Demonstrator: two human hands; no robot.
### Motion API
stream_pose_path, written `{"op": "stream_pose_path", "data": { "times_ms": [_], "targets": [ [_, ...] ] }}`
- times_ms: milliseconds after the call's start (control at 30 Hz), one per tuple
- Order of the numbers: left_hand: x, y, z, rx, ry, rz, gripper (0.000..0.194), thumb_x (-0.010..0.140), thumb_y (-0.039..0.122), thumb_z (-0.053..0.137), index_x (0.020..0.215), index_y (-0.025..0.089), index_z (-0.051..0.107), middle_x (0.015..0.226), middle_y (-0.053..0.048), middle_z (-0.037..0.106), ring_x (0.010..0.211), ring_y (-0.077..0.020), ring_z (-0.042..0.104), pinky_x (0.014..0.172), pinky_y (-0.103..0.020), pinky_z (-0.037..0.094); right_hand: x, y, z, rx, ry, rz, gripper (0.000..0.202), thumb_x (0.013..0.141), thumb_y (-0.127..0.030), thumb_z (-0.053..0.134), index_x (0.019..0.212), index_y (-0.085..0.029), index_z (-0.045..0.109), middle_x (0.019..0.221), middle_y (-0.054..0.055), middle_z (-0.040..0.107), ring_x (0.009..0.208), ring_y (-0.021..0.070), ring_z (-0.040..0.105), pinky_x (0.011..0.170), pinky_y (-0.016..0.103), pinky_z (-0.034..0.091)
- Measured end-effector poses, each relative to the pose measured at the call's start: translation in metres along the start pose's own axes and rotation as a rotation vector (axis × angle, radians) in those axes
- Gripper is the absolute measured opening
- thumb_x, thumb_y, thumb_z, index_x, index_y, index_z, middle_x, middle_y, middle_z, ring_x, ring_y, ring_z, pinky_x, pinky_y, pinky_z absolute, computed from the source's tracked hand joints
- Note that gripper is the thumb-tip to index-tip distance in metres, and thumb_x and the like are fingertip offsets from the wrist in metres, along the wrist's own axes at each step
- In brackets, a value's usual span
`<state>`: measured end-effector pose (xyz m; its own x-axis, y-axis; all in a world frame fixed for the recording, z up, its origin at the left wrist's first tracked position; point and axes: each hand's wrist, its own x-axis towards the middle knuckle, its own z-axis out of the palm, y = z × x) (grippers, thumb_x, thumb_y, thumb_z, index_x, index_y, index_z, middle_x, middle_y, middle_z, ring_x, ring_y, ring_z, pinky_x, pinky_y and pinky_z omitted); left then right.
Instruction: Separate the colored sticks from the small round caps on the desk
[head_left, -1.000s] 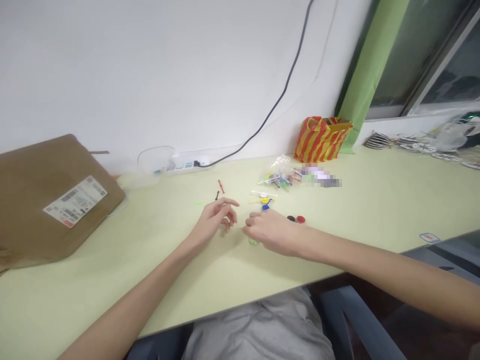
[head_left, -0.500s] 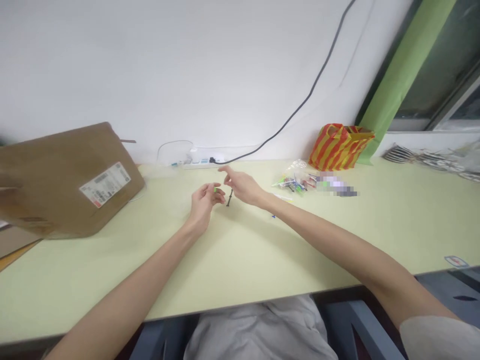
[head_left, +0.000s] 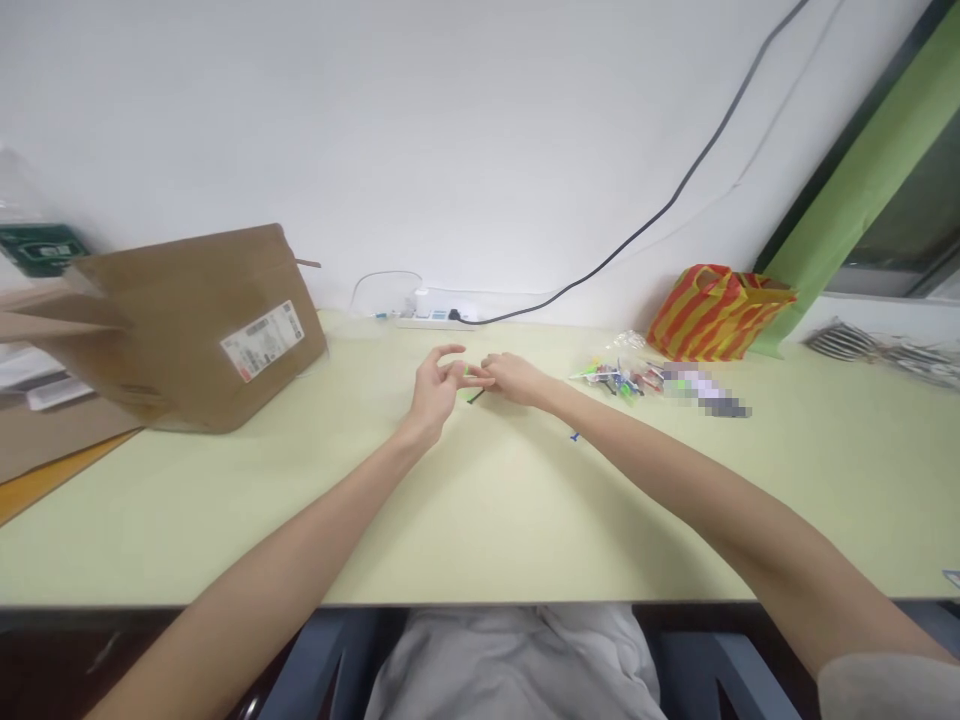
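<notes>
One pale desk [head_left: 525, 520] runs across the view, its back edge along the wall, its front edge by the person's lap. Toward its left end sits a brown box [head_left: 187, 330]; by the back edge, at right, stands a striped bag [head_left: 709, 318]. A power strip [head_left: 435, 322] lies along the back edge, and a packet [head_left: 619, 378] of coloured parts lies in front of the bag. The right hand [head_left: 517, 380] has its fingers bunched; whether they grip anything cannot be told. Under them, nearer the back edge than the front, lies a black stick [head_left: 476, 396]. A blue piece [head_left: 574, 436] lies beside the right forearm. The left hand [head_left: 435, 392], forefinger raised, holds a green bit [head_left: 466, 371] in narrowed fingers.
</notes>
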<state>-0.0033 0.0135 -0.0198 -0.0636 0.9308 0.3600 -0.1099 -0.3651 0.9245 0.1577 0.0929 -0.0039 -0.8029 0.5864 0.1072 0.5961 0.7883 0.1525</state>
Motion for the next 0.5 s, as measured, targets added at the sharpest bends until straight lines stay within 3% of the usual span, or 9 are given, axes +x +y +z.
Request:
{"op": "stream_pose_path", "data": {
  "times_ms": [100,233,333,500],
  "targets": [
    [0.001,0.002,-0.002,0.015,0.013,-0.005,0.038,0.088,0.042,0.069,0.113,0.016,0.057,0.098,-0.010,0.077,0.067,-0.0204,0.075,0.090,-0.043,0.054,-0.001,0.003,-0.003,-0.002,-0.014,-0.025,0.024,0.096,-0.014,0.055,0.115,-0.015,0.070,0.112,0.014,0.069,0.106,0.0234,0.062,0.085,0.031,0.039],
    [0.001,0.007,-0.002,0.039,0.027,-0.016,0.042,0.087,0.050,0.069,0.107,0.013,0.063,0.104,-0.015,0.077,0.053,-0.0155,0.069,0.067,-0.035,0.057,-0.003,0.017,-0.003,-0.024,0.009,0.028,0.031,0.095,-0.010,0.054,0.121,-0.018,0.069,0.118,0.013,0.069,0.115,0.0249,0.059,0.091,0.033,0.039],
    [0.000,0.010,-0.002,0.058,-0.006,-0.013,0.047,0.086,0.054,0.070,0.107,0.013,0.066,0.104,-0.015,0.077,0.045,-0.0124,0.063,0.057,-0.031,0.054,-0.005,0.031,-0.002,-0.049,-0.024,0.121,0.029,0.094,-0.010,0.055,0.119,-0.018,0.070,0.118,0.014,0.068,0.116,0.0269,0.058,0.092,0.035,0.040],
    [-0.003,0.009,0.000,0.081,-0.046,-0.029,0.052,0.087,0.061,0.066,0.104,0.013,0.069,0.092,-0.014,0.076,0.044,-0.0128,0.061,0.053,-0.031,0.053,-0.007,0.044,-0.004,-0.040,-0.076,0.185,0.034,0.093,-0.012,0.058,0.125,-0.020,0.067,0.124,0.015,0.066,0.119,0.0278,0.058,0.093,0.035,0.041]
  ]
}}
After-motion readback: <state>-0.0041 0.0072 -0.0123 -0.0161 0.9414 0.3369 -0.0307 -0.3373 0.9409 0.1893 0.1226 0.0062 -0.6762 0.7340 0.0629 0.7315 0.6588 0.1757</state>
